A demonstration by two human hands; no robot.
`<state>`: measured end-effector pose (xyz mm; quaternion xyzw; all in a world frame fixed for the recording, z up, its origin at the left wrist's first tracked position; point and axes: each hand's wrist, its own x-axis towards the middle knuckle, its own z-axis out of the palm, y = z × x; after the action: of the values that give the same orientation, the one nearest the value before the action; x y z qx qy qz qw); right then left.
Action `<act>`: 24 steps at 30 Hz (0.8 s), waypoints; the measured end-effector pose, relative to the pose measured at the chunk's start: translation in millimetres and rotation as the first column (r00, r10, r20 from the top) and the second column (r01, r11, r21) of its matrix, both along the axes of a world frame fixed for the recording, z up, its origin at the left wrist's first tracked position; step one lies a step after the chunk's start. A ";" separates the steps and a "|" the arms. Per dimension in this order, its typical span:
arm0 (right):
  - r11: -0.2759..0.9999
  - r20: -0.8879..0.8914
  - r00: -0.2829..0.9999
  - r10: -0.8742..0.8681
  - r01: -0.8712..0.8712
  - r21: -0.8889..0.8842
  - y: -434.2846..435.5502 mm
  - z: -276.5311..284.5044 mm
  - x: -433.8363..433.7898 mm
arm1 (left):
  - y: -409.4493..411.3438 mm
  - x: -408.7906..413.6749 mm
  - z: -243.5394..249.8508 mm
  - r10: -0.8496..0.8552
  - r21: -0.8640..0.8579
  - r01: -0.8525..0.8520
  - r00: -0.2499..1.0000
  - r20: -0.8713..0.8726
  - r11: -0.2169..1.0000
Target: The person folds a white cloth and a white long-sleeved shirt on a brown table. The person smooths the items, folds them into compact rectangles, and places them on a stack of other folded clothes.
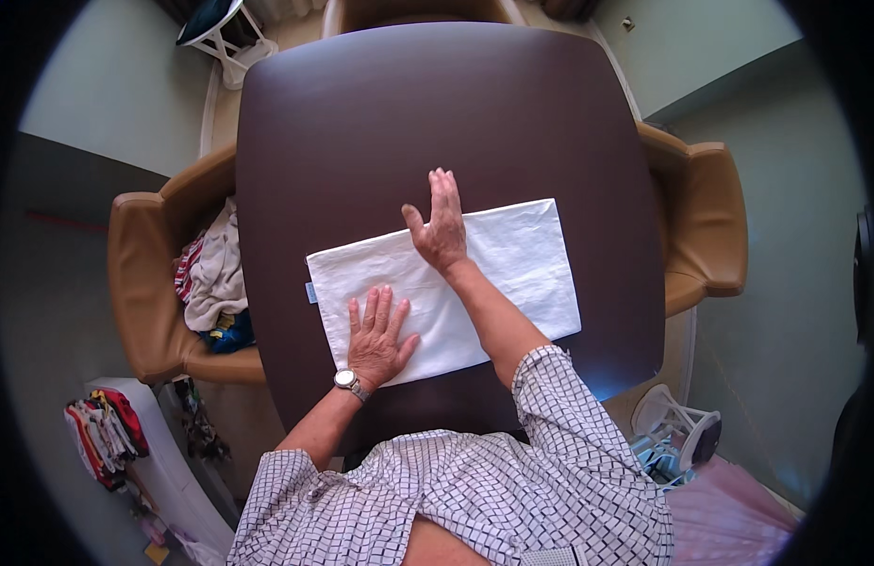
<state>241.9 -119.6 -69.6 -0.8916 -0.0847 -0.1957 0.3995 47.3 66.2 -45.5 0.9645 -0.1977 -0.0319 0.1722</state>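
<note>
A white rectangular cloth piece (516,262), perhaps a pillowcase, lies flat and slightly askew before me, with light wrinkles. On its left edge sticks out a small pale-blue tag (311,293). My left hand (380,339) rests palm down on the cloth's left part, fingers spread, and a wristwatch (345,378) is on that wrist. Over the cloth's far edge reaches my right hand (440,223), thumb apart and fingertips beyond the edge above the dark table. Whether its palm touches the cloth cannot be told. Neither hand grips anything.
The dark brown table (422,106) has rounded corners. At its left, a tan armchair (143,283) holds heaped clothes (217,283); another tan armchair (705,219) stands at the right. Folded clothes (104,435) sit on a white surface at lower left. A white stool (681,428) is at lower right.
</note>
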 end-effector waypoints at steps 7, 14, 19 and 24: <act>0.978 0.082 0.975 0.207 -0.209 0.012 -6.1 8.1 -81.7 | 13.6 -13.9 -5.4 0.163 -0.089 -0.160 0.986 0.030 0.983; 0.975 -0.102 0.969 0.223 -0.219 0.048 -25.3 16.5 -192.7 | 52.0 -66.9 8.2 0.369 -0.072 -0.363 0.925 0.095 0.929; 0.984 -0.117 0.980 0.160 -0.149 0.096 -25.8 16.2 -199.7 | 53.6 -82.2 31.3 0.582 -0.354 -0.605 0.793 -0.182 0.713; 0.986 -0.117 0.982 0.150 -0.139 0.093 -19.1 11.9 -196.7 | 77.3 -69.6 16.6 0.569 -0.392 -0.897 0.434 -0.699 0.203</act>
<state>45.2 -138.7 -57.7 -0.8758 -0.1162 -0.1141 0.4545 -22.3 143.5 -28.9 0.7429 0.3481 -0.0598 0.5687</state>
